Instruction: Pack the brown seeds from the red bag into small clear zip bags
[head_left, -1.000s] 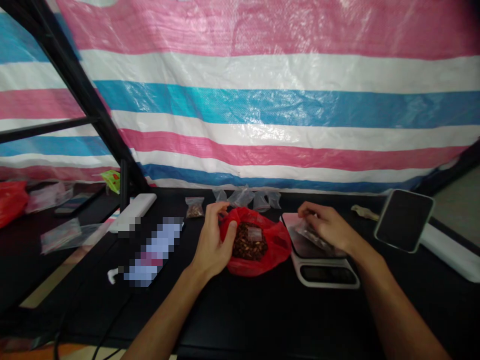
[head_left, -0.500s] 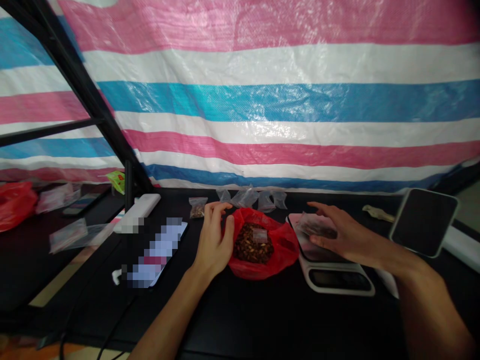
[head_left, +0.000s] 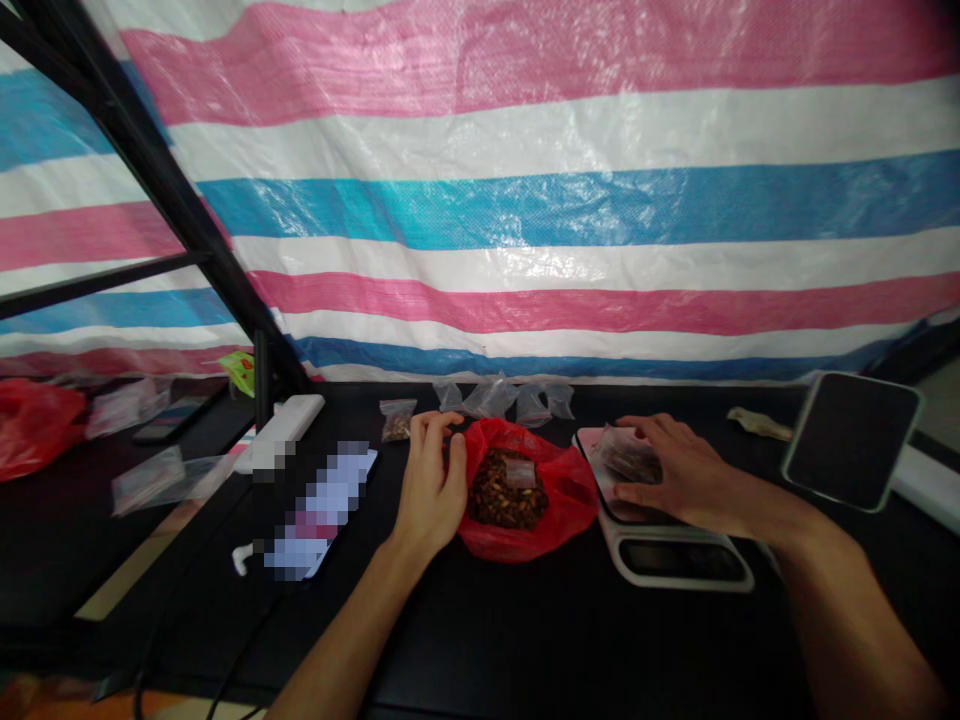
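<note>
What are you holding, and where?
The right hand holds a small clear bag by its top, fingers over it, above the scale. The left hand holds nothing.

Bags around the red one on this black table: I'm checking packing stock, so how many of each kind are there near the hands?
Red plastic bag: 1
Small filled clear bags: 2, the second under the right hand
Clear bags along the back: 4, overlapping, so uncertain
Total: 7
Not counted: a small clear piece inside the red bag, too small to tell.
</note>
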